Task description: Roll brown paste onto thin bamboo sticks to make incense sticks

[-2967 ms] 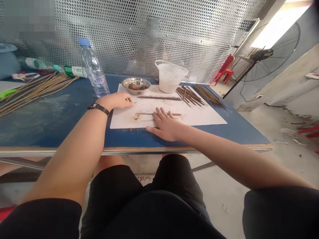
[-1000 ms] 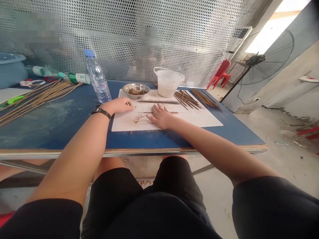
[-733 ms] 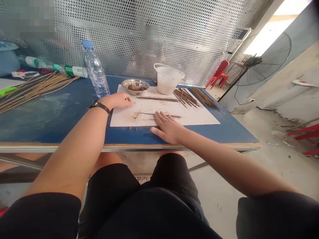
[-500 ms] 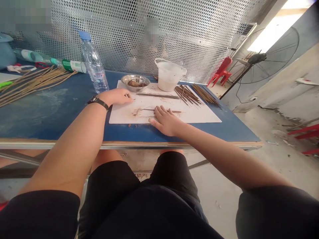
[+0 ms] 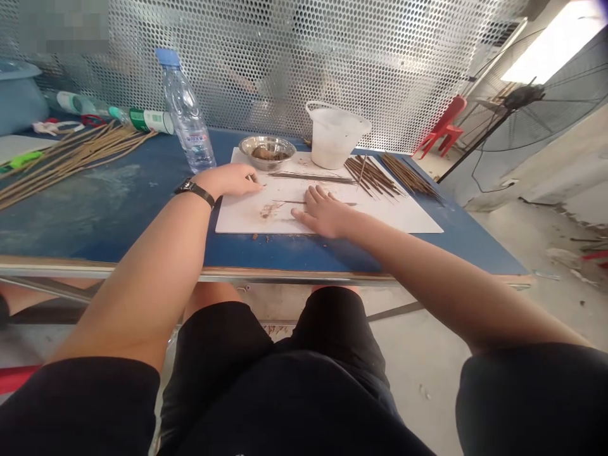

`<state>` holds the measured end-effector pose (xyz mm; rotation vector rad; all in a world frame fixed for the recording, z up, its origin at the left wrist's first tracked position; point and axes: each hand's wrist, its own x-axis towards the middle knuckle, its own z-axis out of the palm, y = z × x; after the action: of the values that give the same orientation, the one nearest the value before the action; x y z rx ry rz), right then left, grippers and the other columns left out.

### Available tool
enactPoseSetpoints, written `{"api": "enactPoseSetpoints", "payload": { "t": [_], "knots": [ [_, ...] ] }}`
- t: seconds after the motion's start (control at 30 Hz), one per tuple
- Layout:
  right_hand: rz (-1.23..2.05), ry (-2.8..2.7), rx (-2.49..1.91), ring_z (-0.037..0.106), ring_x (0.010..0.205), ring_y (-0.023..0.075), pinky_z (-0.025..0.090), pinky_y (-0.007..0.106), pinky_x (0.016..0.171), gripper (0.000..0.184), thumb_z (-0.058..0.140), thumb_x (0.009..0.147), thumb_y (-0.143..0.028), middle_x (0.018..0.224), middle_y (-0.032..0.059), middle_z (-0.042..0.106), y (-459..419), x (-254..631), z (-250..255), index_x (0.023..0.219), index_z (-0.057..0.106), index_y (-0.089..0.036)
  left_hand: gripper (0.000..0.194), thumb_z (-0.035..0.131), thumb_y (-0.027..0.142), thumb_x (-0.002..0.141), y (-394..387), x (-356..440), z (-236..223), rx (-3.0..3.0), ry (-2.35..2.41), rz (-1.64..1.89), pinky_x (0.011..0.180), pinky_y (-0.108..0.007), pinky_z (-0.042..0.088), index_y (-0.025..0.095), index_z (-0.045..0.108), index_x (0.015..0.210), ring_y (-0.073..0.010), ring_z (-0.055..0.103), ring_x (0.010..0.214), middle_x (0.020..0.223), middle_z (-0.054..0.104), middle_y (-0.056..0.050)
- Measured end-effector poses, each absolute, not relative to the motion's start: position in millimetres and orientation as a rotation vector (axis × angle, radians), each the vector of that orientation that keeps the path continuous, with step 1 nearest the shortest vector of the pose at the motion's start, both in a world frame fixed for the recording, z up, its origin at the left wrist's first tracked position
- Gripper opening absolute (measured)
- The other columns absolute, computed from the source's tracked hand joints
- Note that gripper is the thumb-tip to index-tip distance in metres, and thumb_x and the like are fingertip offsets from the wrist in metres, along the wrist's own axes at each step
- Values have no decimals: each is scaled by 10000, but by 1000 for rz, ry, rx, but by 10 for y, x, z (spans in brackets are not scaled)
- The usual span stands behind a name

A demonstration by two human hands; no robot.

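My right hand [image 5: 327, 212] lies flat on the white board [image 5: 403, 220], fingers stretched, over a thin stick [image 5: 285, 202]. The stick's bare end sticks out on the left and a thicker brown part shows on the right; its middle is hidden under my palm. My left hand [image 5: 236, 180], with a watch on the wrist, rests at the board's left edge. Its fingers are curled together, and what they hold, if anything, is hidden. Brown crumbs [image 5: 268, 211] are smeared on the board between my hands. Beyond them lie several thin sticks [image 5: 313, 178] in a row.
A metal bowl [image 5: 266, 152] with brown lumps and a white bucket [image 5: 335, 139] stand at the back. Brown-coated sticks [image 5: 373, 177] lie to the right. At left are a water bottle [image 5: 187, 120] and long tan strands [image 5: 80, 155]. A perforated metal screen [image 5: 266, 57] closes the far side.
My right hand has slid forward on the board, away from me, and the stick beneath it has shifted slightly forward too. My left hand stays in place. The whole view has turned a little.
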<state>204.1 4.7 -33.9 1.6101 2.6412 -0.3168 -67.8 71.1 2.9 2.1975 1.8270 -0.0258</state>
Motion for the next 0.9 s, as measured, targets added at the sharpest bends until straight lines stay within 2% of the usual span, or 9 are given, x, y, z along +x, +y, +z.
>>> {"api": "enactPoseSetpoints", "payload": {
  "t": [0.13,0.23,0.33,0.43,0.57,0.67,0.77,0.9],
  "knots": [
    [-267,2614,1584,108,1699,474,188,644,1370,1252,80,939,-915,1829,244,164,-394,2122,-314,1738,226,38,538,642,613,908,721,-667,32,2197,1856,-22,870,-357,487,281,740,1320,-341,676,1185,1427,721,-80],
    [-217,2645,1573,180,1684,492,217,668,1360,1256,91,923,-940,1813,227,254,-537,2118,-294,1735,295,-3,570,652,654,892,725,-664,39,2179,1873,-27,888,-354,487,288,749,1318,-344,671,1188,1436,717,-67],
    [-177,2616,1647,195,1674,514,204,689,1355,1268,75,920,-935,1794,249,296,-449,2048,-276,1715,329,20,571,645,646,892,719,-667,46,2192,1869,-34,881,-353,489,284,743,1322,-341,676,1188,1428,723,-76],
    [-173,2639,1705,117,1691,505,145,674,1368,1283,69,924,-926,1814,266,213,-194,1944,-292,1724,240,62,565,633,629,893,696,-668,56,2205,1856,-40,869,-356,492,278,742,1321,-342,683,1183,1421,730,-91],
    [-281,2595,1771,11,1704,477,88,684,1361,1255,36,934,-901,1840,256,52,209,1820,-363,1745,93,55,601,630,681,878,659,-664,69,2191,1846,-45,858,-348,491,286,752,1313,-348,688,1173,1412,744,-89],
    [-278,2560,1793,-70,1706,443,23,630,1375,1222,50,959,-861,1841,254,-31,395,1779,-385,1736,42,82,605,616,686,880,650,-664,72,2204,1846,-47,849,-343,492,283,751,1310,-344,693,1167,1398,752,-89],
    [-266,2567,1760,-75,1707,436,13,615,1379,1198,50,977,-830,1840,260,-22,368,1801,-369,1728,64,103,598,617,665,875,655,-667,72,2216,1848,-33,848,-349,499,278,748,1311,-346,693,1168,1390,754,-93],
    [-298,2634,1657,-8,1706,465,70,654,1372,1216,59,966,-857,1837,258,47,17,1908,-360,1733,130,83,618,623,665,864,680,-679,69,2220,1831,-42,838,-363,512,272,737,1327,-357,695,1165,1411,739,-111]
  ]
}}
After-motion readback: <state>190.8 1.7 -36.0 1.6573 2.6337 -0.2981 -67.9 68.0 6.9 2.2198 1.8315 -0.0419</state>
